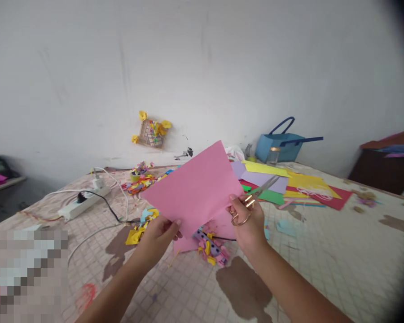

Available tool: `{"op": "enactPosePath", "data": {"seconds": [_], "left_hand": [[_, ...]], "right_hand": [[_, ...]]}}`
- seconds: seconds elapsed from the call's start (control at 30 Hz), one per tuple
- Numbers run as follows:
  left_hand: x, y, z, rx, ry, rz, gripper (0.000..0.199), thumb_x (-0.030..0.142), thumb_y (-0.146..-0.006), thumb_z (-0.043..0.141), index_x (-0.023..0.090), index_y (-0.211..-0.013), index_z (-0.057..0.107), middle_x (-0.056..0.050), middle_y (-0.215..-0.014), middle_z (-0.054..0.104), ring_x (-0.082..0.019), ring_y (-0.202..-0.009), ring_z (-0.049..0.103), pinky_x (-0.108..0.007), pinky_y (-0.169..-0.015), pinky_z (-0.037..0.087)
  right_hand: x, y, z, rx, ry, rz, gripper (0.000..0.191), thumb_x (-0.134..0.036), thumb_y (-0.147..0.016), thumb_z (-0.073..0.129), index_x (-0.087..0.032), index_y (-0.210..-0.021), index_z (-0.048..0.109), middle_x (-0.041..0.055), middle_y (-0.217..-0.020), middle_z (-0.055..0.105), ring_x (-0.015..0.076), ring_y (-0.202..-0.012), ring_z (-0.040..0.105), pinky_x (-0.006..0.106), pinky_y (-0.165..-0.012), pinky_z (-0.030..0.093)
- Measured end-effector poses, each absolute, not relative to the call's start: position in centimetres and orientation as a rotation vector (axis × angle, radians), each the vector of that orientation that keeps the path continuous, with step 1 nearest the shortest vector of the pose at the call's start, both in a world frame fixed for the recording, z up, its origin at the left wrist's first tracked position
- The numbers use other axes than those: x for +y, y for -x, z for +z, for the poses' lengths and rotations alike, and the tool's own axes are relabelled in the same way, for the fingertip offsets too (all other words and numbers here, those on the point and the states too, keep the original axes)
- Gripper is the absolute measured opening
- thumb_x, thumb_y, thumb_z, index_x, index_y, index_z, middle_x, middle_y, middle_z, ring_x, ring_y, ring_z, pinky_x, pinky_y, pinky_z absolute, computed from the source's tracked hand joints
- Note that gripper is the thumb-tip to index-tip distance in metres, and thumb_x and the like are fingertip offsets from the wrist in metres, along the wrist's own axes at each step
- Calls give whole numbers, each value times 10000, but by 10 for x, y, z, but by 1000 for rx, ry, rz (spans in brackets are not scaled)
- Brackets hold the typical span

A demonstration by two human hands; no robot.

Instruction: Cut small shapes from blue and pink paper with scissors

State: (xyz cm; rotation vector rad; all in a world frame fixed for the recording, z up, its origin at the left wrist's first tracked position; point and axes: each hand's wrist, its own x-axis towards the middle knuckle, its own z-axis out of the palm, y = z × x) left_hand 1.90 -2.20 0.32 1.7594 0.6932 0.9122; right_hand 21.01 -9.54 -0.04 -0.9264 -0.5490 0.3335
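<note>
A large pink sheet of paper [195,184] is held up in front of me, above the table. My left hand [163,231] pinches its lower left edge, thumb in front. At its lower right side, my right hand [247,220] grips the sheet's edge between thumb and fingers. The same hand carries gold-handled scissors [249,202], their blades pointing up and to the right, away from the sheet. Below the sheet lie another pink piece [185,244] and a lilac strip with pink and yellow scraps [212,246].
Coloured sheets [309,184] lie at the back right, before a blue bag [281,146] and a glass jar [273,155]. A white power strip [84,202] with cables is on the left. Yellow scraps [134,236] lie near my left hand. A decorated frame [153,132] hangs on the wall.
</note>
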Motion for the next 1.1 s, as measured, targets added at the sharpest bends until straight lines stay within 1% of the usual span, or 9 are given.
{"op": "enactPosePath", "data": {"seconds": [0.13, 0.27, 0.37, 0.43, 0.53, 0.7, 0.83, 1.0, 1.1], "left_hand": [[-14, -18, 0, 788, -1700, 1102, 240, 341, -748, 583, 150, -611, 535, 20, -517, 518, -112, -501, 491, -225, -502, 378], [-8, -11, 9, 841, -1537, 1331, 239, 374, -762, 558, 160, -663, 515, 43, -531, 450, -88, -474, 401, -203, -451, 313], [-8, -6, 16, 878, -1458, 1412, 222, 357, -771, 542, 167, -663, 504, 67, -489, 368, -70, -421, 303, -197, -412, 256], [-9, -5, 19, 881, -1437, 1442, 222, 345, -773, 541, 168, -646, 498, 74, -477, 330, -66, -414, 273, -194, -406, 237], [-14, -6, 18, 870, -1472, 1425, 232, 365, -776, 551, 166, -665, 506, 56, -514, 387, -76, -452, 328, -192, -427, 264], [-28, -13, 16, 770, -1537, 1329, 220, 380, -790, 552, 163, -756, 547, 11, -662, 525, -102, -568, 440, -206, -534, 368], [-37, -17, 16, 696, -1528, 1311, 211, 376, -797, 546, 166, -795, 556, 16, -670, 518, -106, -584, 457, -218, -559, 390], [-41, -18, 15, 728, -1581, 1325, 215, 381, -803, 537, 167, -785, 550, 14, -669, 510, -112, -602, 470, -220, -561, 398], [-41, -17, 15, 740, -1594, 1323, 209, 380, -808, 531, 173, -781, 540, 19, -663, 499, -115, -609, 469, -226, -573, 408]], "right_hand": [[-95, -213, -6, -690, 1061, 404, 296, -442, -729, 642, -209, -730, 461, -70, -552, 474, 113, -526, 490, 264, -565, 416], [-98, -205, -9, -942, 1201, 533, 369, -552, -772, 547, -192, -702, 505, -42, -551, 490, 129, -549, 486, 265, -561, 387], [-107, -192, -9, -1124, 1265, 646, 354, -524, -735, 616, -195, -701, 490, -53, -570, 478, 114, -528, 470, 238, -511, 369], [-114, -184, -8, -1214, 1293, 741, 348, -495, -712, 657, -205, -709, 463, -81, -523, 434, 88, -416, 410, 216, -421, 326], [-122, -177, -7, -1372, 1336, 948, 325, -496, -761, 605, -221, -774, 433, -83, -528, 452, 84, -371, 397, 205, -370, 304], [-126, -179, -7, -1493, 1413, 804, 291, -480, -814, 552, -214, -791, 438, -55, -613, 460, 95, -489, 442, 204, -442, 328], [-127, -179, -7, -1549, 1428, 834, 303, -500, -820, 531, -212, -813, 439, -39, -656, 475, 113, -543, 470, 216, -470, 344], [-131, -176, 2, -1530, 1393, 879, 356, -557, -820, 482, -203, -814, 449, -43, -637, 431, 113, -542, 439, 219, -469, 345], [-134, -175, 9, -1502, 1393, 872, 372, -564, -801, 509, -193, -807, 479, -37, -641, 436, 112, -555, 429, 218, -481, 341]]}}
